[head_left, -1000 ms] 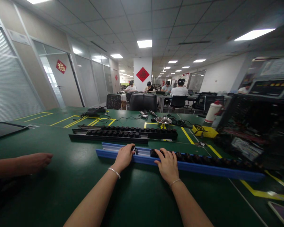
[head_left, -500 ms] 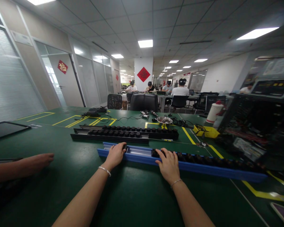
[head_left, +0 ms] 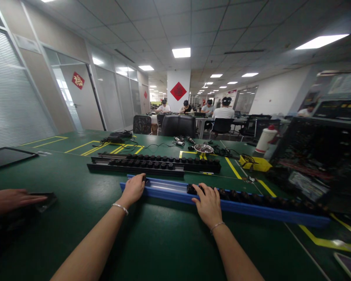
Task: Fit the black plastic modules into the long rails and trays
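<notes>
A long blue rail (head_left: 166,194) with a pale inner channel lies across the green table, slanting down to the right. Inside its right part stands a row of black rollers (head_left: 242,196). My left hand (head_left: 133,190) is at the rail's left end, fingers closed on a small black piece (head_left: 144,180), mostly hidden by the fingers. My right hand (head_left: 207,201) curls over the first rollers of the row, its thumb by the near wall of the rail. Between my hands a stretch of bare channel shows.
Black rails with rollers (head_left: 140,166) lie behind the blue one. Farther back are a metal dish (head_left: 204,148), cables and a yellow tray (head_left: 256,164). At the left, another person's hand (head_left: 14,200) touches a dark rail. A dark machine (head_left: 318,156) stands at the right.
My left hand has moved left along the blue rail with the black piece, baring more of the channel. My right hand stays put. The other person's hand has drawn back left.
</notes>
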Tool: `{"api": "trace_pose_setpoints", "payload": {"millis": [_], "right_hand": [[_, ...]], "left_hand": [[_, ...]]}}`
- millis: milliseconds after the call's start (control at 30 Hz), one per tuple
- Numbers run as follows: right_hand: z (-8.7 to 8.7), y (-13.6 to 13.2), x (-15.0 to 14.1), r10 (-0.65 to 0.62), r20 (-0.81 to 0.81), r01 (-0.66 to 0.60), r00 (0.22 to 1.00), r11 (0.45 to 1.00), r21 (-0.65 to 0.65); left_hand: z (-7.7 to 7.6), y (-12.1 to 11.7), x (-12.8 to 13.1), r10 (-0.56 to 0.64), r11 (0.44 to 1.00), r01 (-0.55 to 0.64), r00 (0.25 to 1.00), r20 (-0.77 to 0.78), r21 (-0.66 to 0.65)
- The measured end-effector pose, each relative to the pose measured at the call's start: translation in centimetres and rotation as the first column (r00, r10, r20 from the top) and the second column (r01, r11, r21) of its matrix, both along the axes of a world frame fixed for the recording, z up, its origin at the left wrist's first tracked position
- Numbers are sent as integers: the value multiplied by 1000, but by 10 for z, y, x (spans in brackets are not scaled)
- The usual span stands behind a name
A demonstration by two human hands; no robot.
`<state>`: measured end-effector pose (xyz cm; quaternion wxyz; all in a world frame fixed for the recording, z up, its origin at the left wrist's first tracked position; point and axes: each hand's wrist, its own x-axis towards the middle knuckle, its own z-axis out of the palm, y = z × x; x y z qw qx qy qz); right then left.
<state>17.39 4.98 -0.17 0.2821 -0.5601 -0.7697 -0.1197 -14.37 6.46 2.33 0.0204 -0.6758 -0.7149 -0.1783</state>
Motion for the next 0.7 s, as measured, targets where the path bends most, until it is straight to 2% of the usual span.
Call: {"api": "trace_pose_setpoints", "payload": {"millis": [167, 533, 700], "right_hand": [[-1, 0, 0, -9, -1, 9, 1000, 1000, -6], [0, -1, 0, -9, -3, 9, 1000, 1000, -13], [0, -1, 0, -16, -5, 16, 1000, 1000, -10]], "left_hand": [[2, 2, -21, 64, 998, -64, 997, -32, -4], [3, 6, -69, 113, 993, -114, 993, -39, -19], [2, 5, -101, 220, 976, -220, 975, -39, 3]]}}
